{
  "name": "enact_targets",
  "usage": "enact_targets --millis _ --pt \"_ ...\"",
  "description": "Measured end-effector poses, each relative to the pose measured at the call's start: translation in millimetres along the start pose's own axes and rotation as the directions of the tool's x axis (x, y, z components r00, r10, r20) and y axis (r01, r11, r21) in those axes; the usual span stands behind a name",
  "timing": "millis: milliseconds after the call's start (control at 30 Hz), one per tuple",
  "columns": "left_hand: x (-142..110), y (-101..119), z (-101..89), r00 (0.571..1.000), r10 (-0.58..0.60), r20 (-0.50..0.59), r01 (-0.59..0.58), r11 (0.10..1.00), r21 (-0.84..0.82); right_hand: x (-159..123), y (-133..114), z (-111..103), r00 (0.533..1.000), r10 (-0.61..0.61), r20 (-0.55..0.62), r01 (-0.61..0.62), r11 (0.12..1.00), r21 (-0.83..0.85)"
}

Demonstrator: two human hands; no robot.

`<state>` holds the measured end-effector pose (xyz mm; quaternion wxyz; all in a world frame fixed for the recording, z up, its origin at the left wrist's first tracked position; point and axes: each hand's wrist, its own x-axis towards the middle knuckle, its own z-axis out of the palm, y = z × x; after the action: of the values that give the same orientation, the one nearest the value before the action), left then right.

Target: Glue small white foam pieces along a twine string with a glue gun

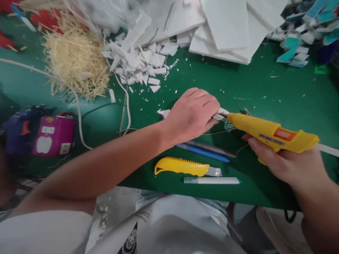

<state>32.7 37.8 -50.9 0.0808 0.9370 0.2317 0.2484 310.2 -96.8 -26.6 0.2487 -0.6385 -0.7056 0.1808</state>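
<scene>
My right hand [286, 158] is wrapped round the handle of a yellow hot glue gun [265, 132], with a white glue stick [327, 149] poking out of its back. The gun's metal nozzle points left and meets a small white foam piece [220, 114] beside my left fingertips. My left hand [194, 112] is closed over that piece, palm down, and covers most of it. Under and near my hands lie a blue pen [203, 153], a grey pen-like stick [212, 148], a yellow utility knife [182, 166] with its blade out, and a white marker [212, 180].
White foam scraps [143, 63] and foam sheets [227, 28] lie at the back, beside a heap of pale shredded straw [75, 60]. A white cord [76, 95] crosses the left side near a magenta box [54, 135]. Teal scraps [290, 49] are at the far right.
</scene>
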Motion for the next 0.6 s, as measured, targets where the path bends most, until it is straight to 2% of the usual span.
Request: enact_targets --millis 267,367,500,600 --pt "-1 0 1.5 0.999 0.014 -0.044 -0.015 1.0 -0.017 -9 19 -3 0.994 0.107 -0.008 -0.107 0.994 -0.007" --pt "0 1 1.0 0.999 -0.016 -0.038 0.016 1.0 -0.022 -4 9 -6 0.993 0.119 -0.016 -0.119 0.993 0.016" --pt "-1 3 -0.4 0.999 -0.052 -0.01 0.051 0.998 -0.041 6 -9 -6 0.996 0.08 -0.03 -0.078 0.996 0.045" --pt "-1 3 -1.3 0.995 -0.091 0.038 0.093 0.994 -0.056 8 -11 -5 0.996 0.087 -0.029 -0.086 0.995 0.041"
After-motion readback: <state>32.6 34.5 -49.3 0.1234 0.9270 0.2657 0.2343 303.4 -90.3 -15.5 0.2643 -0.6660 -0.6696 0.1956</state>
